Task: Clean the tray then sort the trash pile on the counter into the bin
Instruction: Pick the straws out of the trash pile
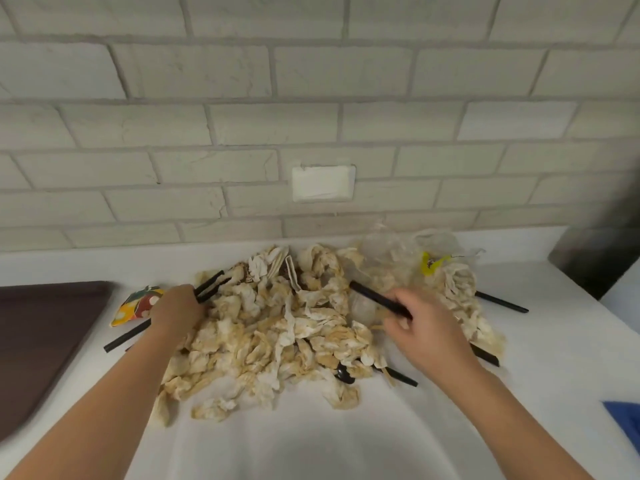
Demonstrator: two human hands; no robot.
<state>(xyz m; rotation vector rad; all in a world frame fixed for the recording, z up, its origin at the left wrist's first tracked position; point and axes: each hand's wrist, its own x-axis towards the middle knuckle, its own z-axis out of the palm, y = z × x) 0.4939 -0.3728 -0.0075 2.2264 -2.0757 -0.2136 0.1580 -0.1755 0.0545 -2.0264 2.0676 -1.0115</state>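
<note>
The white counter (346,441) holds everything. The brown tray (41,341) lies to the left of the left grip and looks wiped, so I think sorting is the job now. The pile (277,334) of stained paper napkins sits between the two grips and touches both hands. A clear bag (398,254) lies just behind the right grip. The left hand (178,308) is curled round some black straws (209,289). The right hand (426,327) pinches a single straw (374,297) that sticks out toward the middle of the pile. To do this well, slide each straw out the long way and slowly, so no napkins come along. If a napkin sticks, shake it off. Put all the straws in one hand, then reach for the loose straws (502,301) lying to the right of the right grip and below it. The bin is not in view, so I cannot tell where it is. A bright wrapper (138,303) with dots lies just left of the left grip. A yellow bit (429,265) sits on the bag. There are no words I can read on either one.
</note>
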